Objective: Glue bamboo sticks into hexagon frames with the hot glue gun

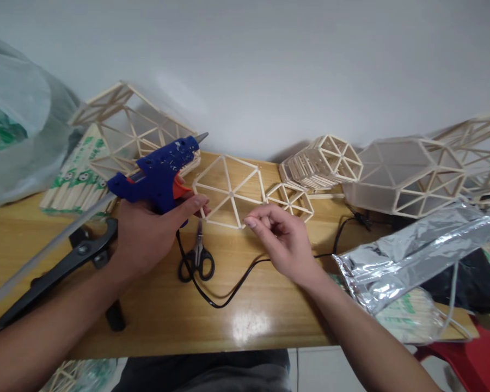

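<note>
Fingers (264,231) of the right hand (289,250) pressed together, the stick frame (231,194) at their eleven o'clock; the left hand (142,237) gripped the glue gun (163,166).

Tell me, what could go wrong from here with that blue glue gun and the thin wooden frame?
The left hand holds the glue gun close above the wooden frame, so a slip might knock the thin sticks. If the gun is hot, swinging its nozzle toward the right hand could burn it. The black cord crosses the scissors and might drag them.
</note>
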Available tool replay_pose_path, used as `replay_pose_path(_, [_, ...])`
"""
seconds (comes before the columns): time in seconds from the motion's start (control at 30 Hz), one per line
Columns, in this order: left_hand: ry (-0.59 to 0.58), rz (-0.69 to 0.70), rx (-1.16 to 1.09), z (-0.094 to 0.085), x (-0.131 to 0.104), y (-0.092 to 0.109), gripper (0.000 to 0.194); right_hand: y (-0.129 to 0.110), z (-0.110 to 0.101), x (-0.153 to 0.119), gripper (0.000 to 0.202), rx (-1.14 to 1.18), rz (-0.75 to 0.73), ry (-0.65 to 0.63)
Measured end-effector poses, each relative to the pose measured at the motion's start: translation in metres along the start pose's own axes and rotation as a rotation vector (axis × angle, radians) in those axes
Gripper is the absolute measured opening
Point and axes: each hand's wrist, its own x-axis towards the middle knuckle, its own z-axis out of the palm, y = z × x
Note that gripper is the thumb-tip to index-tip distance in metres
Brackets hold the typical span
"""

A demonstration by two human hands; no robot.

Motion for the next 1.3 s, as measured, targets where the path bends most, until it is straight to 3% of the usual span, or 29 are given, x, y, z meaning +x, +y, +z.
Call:
replay_pose_path(0.2, [0.062, 0.04, 0.082, -0.003, 0.0, -0.007, 0.016, -0.002, -0.004, 0.001, 0.02, 0.074, 0.029, -0.019])
replay_pose_path(0.37, [0.14, 0.093, 0.062, -0.004, 0.004, -0.009, 0.018, 0.0, -0.014, 0.007, 0.027, 0.297, 0.199, -0.016])
replay_pose_path(0.53, [0.162, 0.093, -0.002, -0.003, 0.004, -0.006, 0.014, 0.002, -0.02, 0.015, 0.041, 0.483, 0.352, 0.12])
replay_pose_path(0.67, [0.107, 0.084, 0.018, -0.004, 0.003, -0.006, 0.013, 0.011, -0.017, 0.017, 0.042, 0.369, 0.389, 0.186])
replay_pose_path(0.8, [0.09, 0.079, 0.045, -0.006, 0.003, -0.01, 0.013, 0.014, -0.015, 0.016, 0.051, 0.385, 0.415, 0.098])
replay_pose_path(0.9, [0.061, 0.081, 0.089, -0.007, 0.003, -0.014, 0.014, 0.008, -0.015, 0.016, 0.044, 0.436, 0.443, -0.039])
replay_pose_path(1.1, [-0.002, 0.077, 0.076, -0.006, -0.001, -0.015, 0.014, 0.008, -0.013, 0.014, 0.048, 0.241, 0.359, -0.069])
replay_pose_path(1.3, [-0.009, 0.083, 0.092, -0.005, 0.001, -0.012, 0.013, 0.014, -0.015, 0.011, 0.058, -0.188, 0.168, -0.036])
